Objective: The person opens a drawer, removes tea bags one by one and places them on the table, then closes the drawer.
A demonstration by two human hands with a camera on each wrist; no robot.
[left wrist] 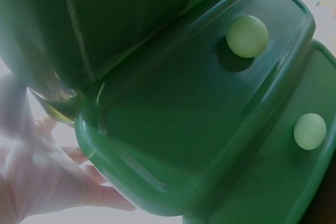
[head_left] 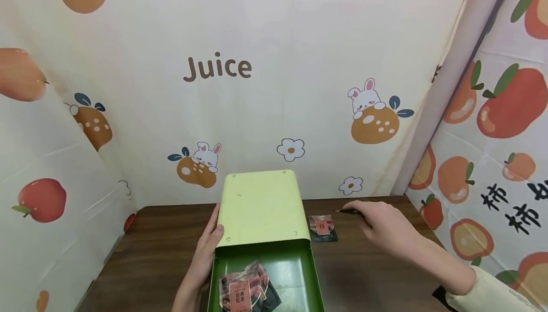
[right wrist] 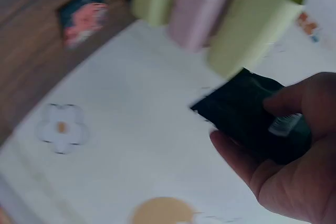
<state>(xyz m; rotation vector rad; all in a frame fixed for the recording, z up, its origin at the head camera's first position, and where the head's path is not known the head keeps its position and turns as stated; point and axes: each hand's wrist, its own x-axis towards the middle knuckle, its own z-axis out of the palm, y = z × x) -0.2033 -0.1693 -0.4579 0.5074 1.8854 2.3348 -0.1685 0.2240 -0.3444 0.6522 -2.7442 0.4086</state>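
Note:
A desktop drawer cabinet (head_left: 261, 207) with a pale yellow-green top stands in front of me. Its green drawer (head_left: 295, 274) is pulled out, with several dark tea sachets (head_left: 244, 293) with reddish labels lying in its left part. My left hand (head_left: 203, 250) rests against the cabinet's left side, fingers extended along it. The left wrist view shows green drawer fronts with round knobs (left wrist: 247, 36) beside that hand. Right of the cabinet, my right hand (head_left: 378, 224) pinches a dark sachet (right wrist: 257, 114) between thumb and fingers, above the table. Its dark side with a white barcode patch shows.
Another sachet (head_left: 323, 229) lies flat on the brown wooden table (head_left: 355, 264), close to the cabinet's right side. Fruit-printed curtains (head_left: 278, 88) hang behind and on both sides. In the right wrist view a pink tier (right wrist: 202, 9) sits between yellow-green ones.

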